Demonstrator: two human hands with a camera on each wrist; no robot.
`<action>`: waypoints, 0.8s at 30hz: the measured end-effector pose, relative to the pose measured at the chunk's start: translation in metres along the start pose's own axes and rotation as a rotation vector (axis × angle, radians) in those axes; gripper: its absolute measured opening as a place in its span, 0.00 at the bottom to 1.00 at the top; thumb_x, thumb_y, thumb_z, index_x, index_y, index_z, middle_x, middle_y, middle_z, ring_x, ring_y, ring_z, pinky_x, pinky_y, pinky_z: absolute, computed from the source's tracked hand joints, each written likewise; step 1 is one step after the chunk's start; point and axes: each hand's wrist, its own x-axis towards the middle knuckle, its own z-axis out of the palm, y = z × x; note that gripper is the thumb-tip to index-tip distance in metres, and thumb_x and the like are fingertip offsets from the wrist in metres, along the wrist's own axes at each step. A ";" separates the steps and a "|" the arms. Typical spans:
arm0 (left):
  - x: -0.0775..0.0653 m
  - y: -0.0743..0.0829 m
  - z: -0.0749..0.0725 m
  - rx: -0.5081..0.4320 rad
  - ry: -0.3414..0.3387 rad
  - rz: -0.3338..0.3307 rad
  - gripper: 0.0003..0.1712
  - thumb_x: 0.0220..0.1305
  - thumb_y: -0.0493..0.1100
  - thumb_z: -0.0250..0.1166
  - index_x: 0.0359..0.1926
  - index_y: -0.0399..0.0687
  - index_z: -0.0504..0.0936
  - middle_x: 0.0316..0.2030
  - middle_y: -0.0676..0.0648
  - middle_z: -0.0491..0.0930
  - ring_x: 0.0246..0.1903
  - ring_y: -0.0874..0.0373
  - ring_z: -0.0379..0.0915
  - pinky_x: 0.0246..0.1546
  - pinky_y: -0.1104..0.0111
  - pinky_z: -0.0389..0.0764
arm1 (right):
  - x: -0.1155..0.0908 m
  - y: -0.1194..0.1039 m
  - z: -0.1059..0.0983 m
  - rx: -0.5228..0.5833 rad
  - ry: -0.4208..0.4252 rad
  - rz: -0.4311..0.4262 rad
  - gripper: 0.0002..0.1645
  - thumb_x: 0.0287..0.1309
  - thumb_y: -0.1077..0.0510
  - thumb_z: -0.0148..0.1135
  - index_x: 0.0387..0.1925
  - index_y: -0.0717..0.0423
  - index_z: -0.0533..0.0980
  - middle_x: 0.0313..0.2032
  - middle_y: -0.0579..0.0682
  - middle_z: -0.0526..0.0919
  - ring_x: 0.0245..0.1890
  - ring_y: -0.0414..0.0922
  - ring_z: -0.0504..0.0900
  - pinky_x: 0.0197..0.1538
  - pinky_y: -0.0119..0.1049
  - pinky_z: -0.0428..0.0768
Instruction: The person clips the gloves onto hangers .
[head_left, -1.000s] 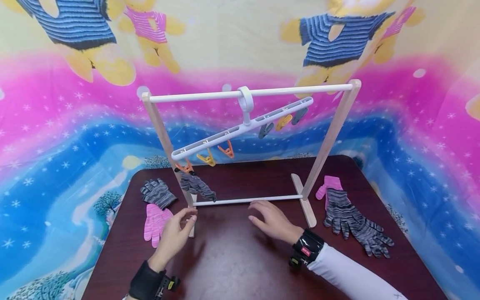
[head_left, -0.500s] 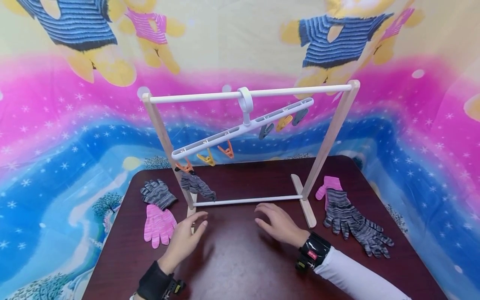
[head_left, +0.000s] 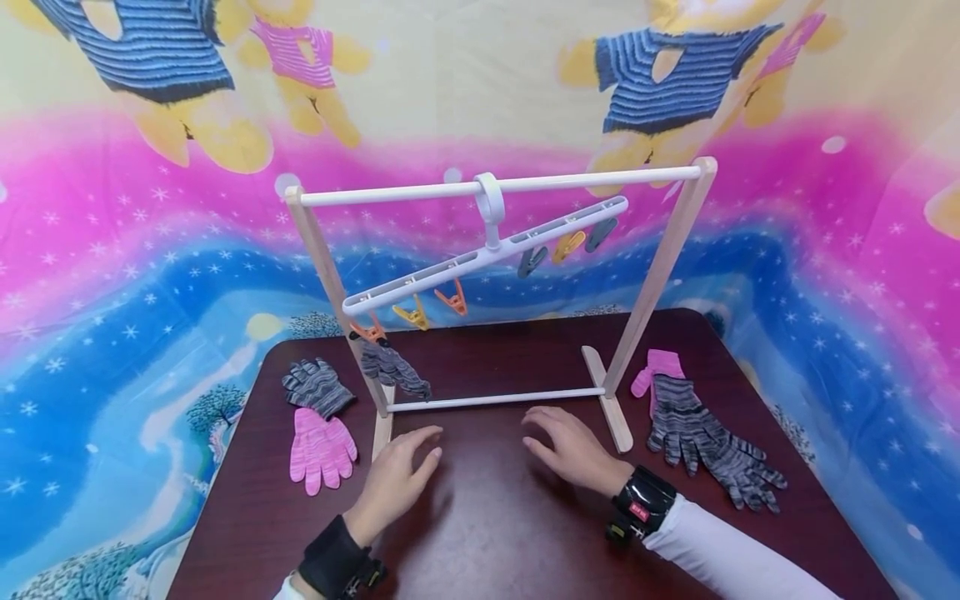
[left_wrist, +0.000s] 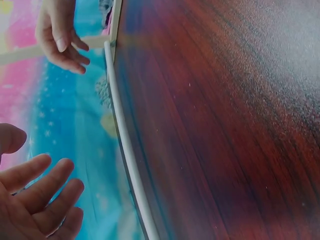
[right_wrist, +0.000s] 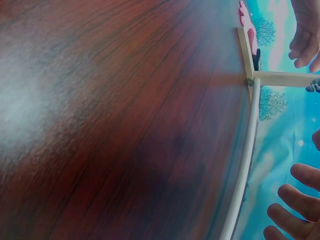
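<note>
Both hands hover over the table in front of the rack, holding nothing. My left hand (head_left: 393,479) has loosely bent fingers and is nearest the rack's left foot. The right hand (head_left: 573,454), equally relaxed, is beside the low white crossbar (head_left: 495,400). In the left wrist view the left fingers (left_wrist: 47,185) are spread. A white clip hanger (head_left: 501,249) hangs from the rack's top rod (head_left: 600,179), tilted down to the left. An orange clip (head_left: 369,330) at its low end grips a grey-black knitted glove (head_left: 392,369). Its other clips, including a yellow clip (head_left: 414,315), hold nothing.
A grey glove (head_left: 318,387) and a pink glove (head_left: 322,448) lie at the table's left. On the right lie a pink glove (head_left: 663,364) and grey striped gloves (head_left: 686,421), overlapping. Wooden posts (head_left: 660,267) carry the rack. A patterned cloth (head_left: 465,100) surrounds the table.
My left hand has moved right, away from the pink glove, and its fingers have opened a little. The right hand has shifted slightly right. Hanger and gloves stay put.
</note>
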 end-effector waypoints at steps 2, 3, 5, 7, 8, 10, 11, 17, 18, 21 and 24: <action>0.001 0.003 0.002 0.015 0.000 0.017 0.19 0.67 0.45 0.67 0.58 0.52 0.83 0.54 0.48 0.86 0.56 0.51 0.81 0.58 0.54 0.79 | -0.001 0.002 -0.001 -0.006 0.005 -0.003 0.19 0.66 0.51 0.65 0.54 0.54 0.81 0.56 0.52 0.83 0.60 0.49 0.80 0.62 0.49 0.78; 0.002 0.004 0.003 0.021 0.000 0.027 0.20 0.67 0.45 0.67 0.59 0.53 0.83 0.54 0.48 0.86 0.56 0.51 0.81 0.58 0.54 0.79 | -0.002 0.002 -0.002 -0.002 0.006 -0.004 0.18 0.66 0.51 0.65 0.54 0.54 0.81 0.56 0.52 0.83 0.60 0.49 0.80 0.62 0.49 0.78; 0.003 0.007 0.005 0.031 -0.010 0.040 0.21 0.67 0.46 0.67 0.60 0.53 0.82 0.54 0.48 0.86 0.56 0.51 0.81 0.58 0.54 0.78 | -0.003 0.004 -0.003 0.002 0.011 -0.010 0.19 0.66 0.51 0.65 0.53 0.55 0.81 0.56 0.53 0.83 0.60 0.50 0.81 0.62 0.50 0.78; 0.003 0.010 0.007 0.035 -0.021 0.051 0.22 0.67 0.46 0.67 0.61 0.52 0.82 0.54 0.48 0.86 0.56 0.52 0.81 0.58 0.54 0.78 | -0.005 0.005 -0.004 0.004 0.014 -0.014 0.19 0.66 0.51 0.65 0.53 0.56 0.81 0.56 0.54 0.83 0.60 0.50 0.81 0.62 0.50 0.78; 0.004 0.012 0.008 0.031 -0.028 0.054 0.22 0.67 0.46 0.67 0.61 0.52 0.81 0.55 0.48 0.86 0.56 0.52 0.81 0.58 0.54 0.78 | -0.005 0.006 -0.004 0.006 0.018 -0.018 0.19 0.66 0.51 0.65 0.53 0.56 0.81 0.56 0.54 0.84 0.60 0.50 0.81 0.62 0.50 0.78; 0.005 0.014 0.010 0.025 -0.040 0.063 0.23 0.67 0.46 0.67 0.62 0.52 0.81 0.55 0.48 0.85 0.57 0.52 0.80 0.58 0.53 0.78 | -0.007 0.008 -0.004 0.003 0.031 -0.025 0.18 0.65 0.52 0.66 0.52 0.56 0.81 0.55 0.55 0.84 0.59 0.50 0.82 0.62 0.49 0.78; 0.006 0.016 0.011 0.022 -0.045 0.070 0.23 0.66 0.46 0.67 0.62 0.53 0.81 0.55 0.49 0.85 0.57 0.52 0.80 0.58 0.53 0.78 | -0.008 0.009 -0.003 -0.001 0.040 -0.026 0.18 0.64 0.53 0.67 0.52 0.56 0.81 0.54 0.54 0.84 0.59 0.50 0.82 0.61 0.49 0.78; 0.010 0.023 0.019 0.033 -0.077 0.127 0.22 0.67 0.47 0.66 0.61 0.52 0.81 0.55 0.49 0.86 0.57 0.53 0.80 0.59 0.56 0.77 | -0.013 0.019 -0.003 -0.026 0.078 -0.005 0.16 0.63 0.53 0.68 0.50 0.55 0.82 0.52 0.51 0.85 0.57 0.49 0.83 0.59 0.49 0.79; 0.011 0.024 0.020 0.034 -0.082 0.134 0.22 0.67 0.47 0.66 0.61 0.52 0.82 0.55 0.49 0.86 0.57 0.53 0.80 0.59 0.56 0.77 | -0.014 0.021 -0.003 -0.027 0.078 0.002 0.17 0.63 0.53 0.67 0.51 0.55 0.82 0.52 0.51 0.85 0.57 0.49 0.83 0.59 0.49 0.79; 0.012 0.029 0.022 0.051 -0.102 0.154 0.22 0.67 0.47 0.66 0.61 0.51 0.82 0.55 0.49 0.85 0.57 0.53 0.80 0.60 0.56 0.77 | -0.018 0.026 -0.006 -0.037 0.078 0.027 0.17 0.64 0.53 0.67 0.51 0.55 0.82 0.53 0.51 0.85 0.57 0.50 0.83 0.59 0.50 0.79; 0.014 0.034 0.025 0.060 -0.124 0.170 0.22 0.68 0.48 0.66 0.61 0.50 0.82 0.55 0.49 0.85 0.58 0.53 0.79 0.61 0.56 0.76 | -0.022 0.031 -0.010 -0.048 0.078 0.057 0.17 0.64 0.52 0.67 0.51 0.55 0.81 0.53 0.52 0.85 0.57 0.50 0.82 0.59 0.50 0.79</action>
